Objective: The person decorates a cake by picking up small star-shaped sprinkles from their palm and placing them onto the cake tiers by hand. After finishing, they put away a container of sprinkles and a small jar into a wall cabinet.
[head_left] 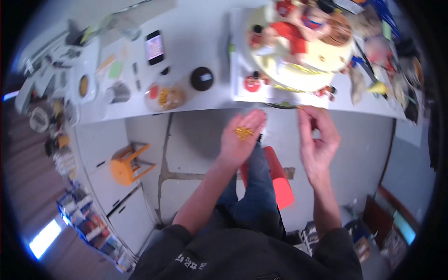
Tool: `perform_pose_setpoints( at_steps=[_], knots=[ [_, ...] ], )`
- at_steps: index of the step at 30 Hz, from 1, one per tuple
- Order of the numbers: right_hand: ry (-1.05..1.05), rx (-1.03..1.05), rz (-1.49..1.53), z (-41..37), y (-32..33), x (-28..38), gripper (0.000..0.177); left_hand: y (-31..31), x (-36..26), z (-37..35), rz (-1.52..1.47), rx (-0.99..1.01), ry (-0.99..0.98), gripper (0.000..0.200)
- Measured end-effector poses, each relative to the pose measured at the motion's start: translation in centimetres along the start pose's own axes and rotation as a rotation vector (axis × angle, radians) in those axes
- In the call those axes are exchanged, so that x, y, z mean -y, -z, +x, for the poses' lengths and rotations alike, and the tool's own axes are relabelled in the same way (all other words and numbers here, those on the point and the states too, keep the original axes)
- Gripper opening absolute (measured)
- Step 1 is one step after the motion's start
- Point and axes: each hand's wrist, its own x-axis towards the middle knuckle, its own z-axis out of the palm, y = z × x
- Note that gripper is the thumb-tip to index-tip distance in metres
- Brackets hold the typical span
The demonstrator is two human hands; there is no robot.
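Observation:
My left hand (243, 137) is palm up below the table's front edge, slightly cupped, holding a small heap of gold pieces (243, 133). My right hand (319, 137) is closed in a pinch at the edge of the white board (240, 88). Something small and yellowish shows at its fingertips, too small to make out. On the board stands a pale yellow tiered cake (261, 58). A figure in red (291, 35) and a brown basketball (339, 29) top it. Small red figures and gold trim are around its base.
Left of the cake are a clear container (176, 97) with gold pieces, a dark round object (202, 79) and a phone (155, 47). Cluttered tools and figures lie at the right. Below are an orange stool (122, 169) and a red seat (278, 182).

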Motion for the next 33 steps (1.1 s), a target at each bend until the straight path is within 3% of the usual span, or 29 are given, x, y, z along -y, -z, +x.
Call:
perform_pose_setpoints(
  at_steps=[9, 15, 18, 21, 26, 28, 30, 33],
  knots=[
    [-0.007, -0.092, -0.007, 1.3, -1.6, 0.3, 0.011, -1.4, 0.2, 2.7, 0.038, 0.022, -0.093, 0.055],
    [0.094, -0.178, -0.016, 2.6, -2.6, -0.3, 0.01, -1.8, 0.2, 3.0, 0.008, 0.156, -0.059, 0.032],
    [0.139, -0.195, -0.056, 3.1, -2.8, -0.6, 0.01, 0.2, 0.0, 4.0, -0.039, 0.355, -0.001, 0.032],
    [0.211, -0.221, -0.107, 3.6, -3.1, -1.1, 0.011, -4.4, 1.1, 1.9, 0.103, -0.02, -0.094, 0.032],
    [0.278, -0.261, -0.145, 4.1, -3.7, -2.2, 0.012, 0.9, 1.2, 4.2, -0.1, 0.34, 0.027, 0.041],
    [0.283, -0.271, -0.143, 4.3, -3.8, -2.4, 0.012, 0.0, 1.6, 3.9, -0.086, 0.328, 0.026, 0.041],
    [0.284, -0.273, -0.148, 4.4, -3.7, -2.7, 0.012, -1.0, 2.2, 3.2, 0.007, 0.181, -0.028, 0.042],
    [0.28, -0.268, -0.158, 4.5, -3.5, -3.0, 0.011, -1.0, 2.6, 3.1, -0.006, 0.174, -0.016, 0.042]
  ],
)
